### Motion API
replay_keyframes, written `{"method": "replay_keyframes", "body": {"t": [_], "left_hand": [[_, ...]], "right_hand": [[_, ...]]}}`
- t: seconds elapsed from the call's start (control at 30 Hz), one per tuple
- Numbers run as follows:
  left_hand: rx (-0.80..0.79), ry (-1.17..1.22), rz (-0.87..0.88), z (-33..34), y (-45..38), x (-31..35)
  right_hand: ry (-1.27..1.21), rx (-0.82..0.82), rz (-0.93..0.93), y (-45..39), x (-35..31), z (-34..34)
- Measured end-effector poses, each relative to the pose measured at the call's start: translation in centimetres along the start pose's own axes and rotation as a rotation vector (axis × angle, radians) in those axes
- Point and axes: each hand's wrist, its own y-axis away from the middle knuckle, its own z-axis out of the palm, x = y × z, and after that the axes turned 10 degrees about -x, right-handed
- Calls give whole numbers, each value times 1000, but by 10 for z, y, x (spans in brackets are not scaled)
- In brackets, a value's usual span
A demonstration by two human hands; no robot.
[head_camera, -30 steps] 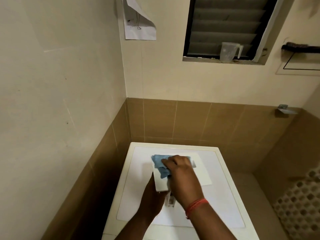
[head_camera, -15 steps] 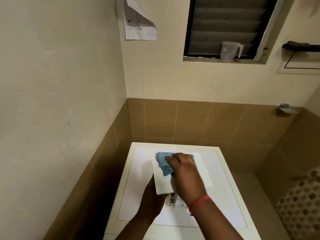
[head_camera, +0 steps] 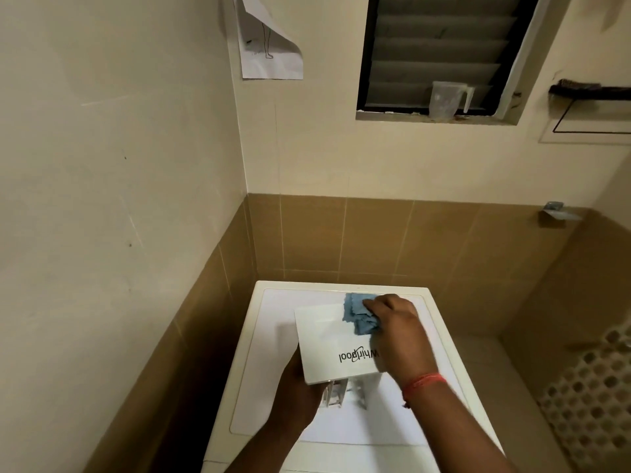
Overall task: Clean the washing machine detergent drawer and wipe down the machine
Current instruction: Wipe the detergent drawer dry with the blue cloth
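Wiping detergent drawer point(head_camera: 327, 339) with blue cloth point(head_camera: 360, 315) (right hand point(head_camera: 397, 331)), left hand point(head_camera: 298, 394) gripping drawer

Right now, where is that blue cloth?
In the head view, lower centre, the blue cloth is bunched under the right hand, pressed on the far end of the white detergent drawer.

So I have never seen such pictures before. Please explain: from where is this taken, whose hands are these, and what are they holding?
The picture comes from a camera worn on a person's head, looking forward and down at their own two hands. Below is the white top of a washing machine standing in a tiled corner. The left hand holds the white detergent drawer, taken out of the machine, from underneath; its front panel shows a brand name upside down. The right hand presses a blue cloth on that panel to wipe it. A clear plastic jug stands on the window sill.
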Motion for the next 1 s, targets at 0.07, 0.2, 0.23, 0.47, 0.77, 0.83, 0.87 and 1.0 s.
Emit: {"method": "replay_keyframes", "body": {"t": [0.07,0.2,0.23,0.47,0.77,0.83,0.87,1.0], "left_hand": [[29,0,-9,1,0,3],[-46,-65,-87,1,4,-5],[-26,-61,-90,2,2,-9],[-3,-29,-27,10,7,3],[74,-200,-24,1,5,-12],[75,-196,-34,-1,4,-15],[73,-190,-29,-1,4,-14],[75,-165,-32,1,5,-12]], "right_hand": [[-28,-36,-111,4,-29,18],[-87,-157,-329,7,-86,30],[-87,-200,-325,5,-85,27],[-44,-53,-18,1,22,-14],[-27,-2,-7,83,36,-14],[-42,-8,33,81,34,-15],[-42,-7,32,75,32,-15],[-67,-29,58,44,21,-10]]}}
